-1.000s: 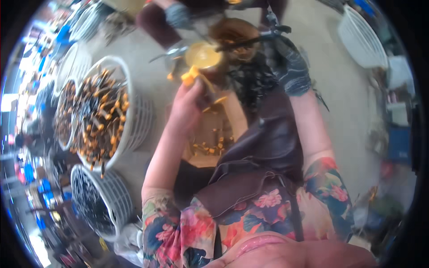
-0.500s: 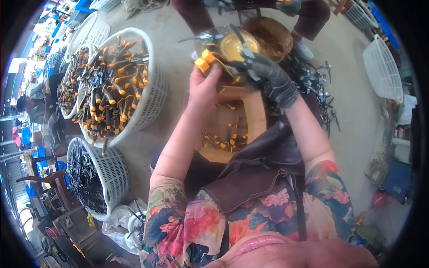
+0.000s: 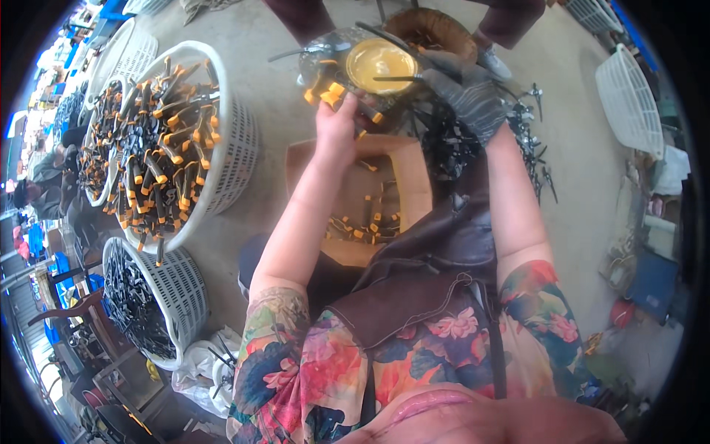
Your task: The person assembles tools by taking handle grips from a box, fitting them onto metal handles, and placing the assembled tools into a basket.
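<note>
Left grip (image 3: 338, 122) clenched on orange-tipped handles (image 3: 330, 95). Gloved right grip (image 3: 471, 96) grasps dark tool (image 3: 398, 78) over yellow tub (image 3: 367, 65). Full white basket (image 3: 238, 144) at left.

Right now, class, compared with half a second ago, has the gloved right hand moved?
Yes. Judged against the cardboard box, the gloved right hand has shifted to the right and slightly upward in the picture.

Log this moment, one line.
left hand: holding orange-ended pieces | right hand: gloved, gripping dark tool | bowl: yellow contents | cardboard box: similar pieces inside
</note>
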The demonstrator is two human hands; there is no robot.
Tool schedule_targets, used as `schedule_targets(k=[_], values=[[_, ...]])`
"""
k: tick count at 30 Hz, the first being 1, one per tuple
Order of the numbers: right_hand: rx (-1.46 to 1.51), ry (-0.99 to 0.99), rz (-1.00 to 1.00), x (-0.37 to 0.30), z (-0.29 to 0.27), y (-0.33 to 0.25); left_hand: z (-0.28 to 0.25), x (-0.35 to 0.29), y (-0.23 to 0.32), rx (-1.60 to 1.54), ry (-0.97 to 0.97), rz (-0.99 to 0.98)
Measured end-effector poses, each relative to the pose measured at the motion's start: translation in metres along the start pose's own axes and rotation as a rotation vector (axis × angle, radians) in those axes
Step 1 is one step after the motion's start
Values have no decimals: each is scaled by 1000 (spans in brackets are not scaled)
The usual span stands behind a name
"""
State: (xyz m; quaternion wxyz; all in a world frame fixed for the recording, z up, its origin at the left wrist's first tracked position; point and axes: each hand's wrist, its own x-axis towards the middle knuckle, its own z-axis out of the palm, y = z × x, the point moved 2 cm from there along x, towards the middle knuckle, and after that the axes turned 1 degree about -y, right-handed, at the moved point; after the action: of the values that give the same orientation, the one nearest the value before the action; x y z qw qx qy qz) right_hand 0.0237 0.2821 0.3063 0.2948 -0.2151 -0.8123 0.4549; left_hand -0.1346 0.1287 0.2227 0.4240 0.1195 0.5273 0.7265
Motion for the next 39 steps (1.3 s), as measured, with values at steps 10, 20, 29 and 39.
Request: schedule_targets(k=[10, 20, 29, 39], values=[[10, -56, 3, 2, 14, 30, 3, 9, -15, 7, 52, -27], [780, 108, 456, -19, -1, 10, -8, -1, 17, -164, 118, -10], [388, 83, 141, -33, 7, -26, -18, 0, 33, -326, 23, -85], [297, -24, 77, -39, 15, -34, -18, -4, 31, -204, 64, -21]])
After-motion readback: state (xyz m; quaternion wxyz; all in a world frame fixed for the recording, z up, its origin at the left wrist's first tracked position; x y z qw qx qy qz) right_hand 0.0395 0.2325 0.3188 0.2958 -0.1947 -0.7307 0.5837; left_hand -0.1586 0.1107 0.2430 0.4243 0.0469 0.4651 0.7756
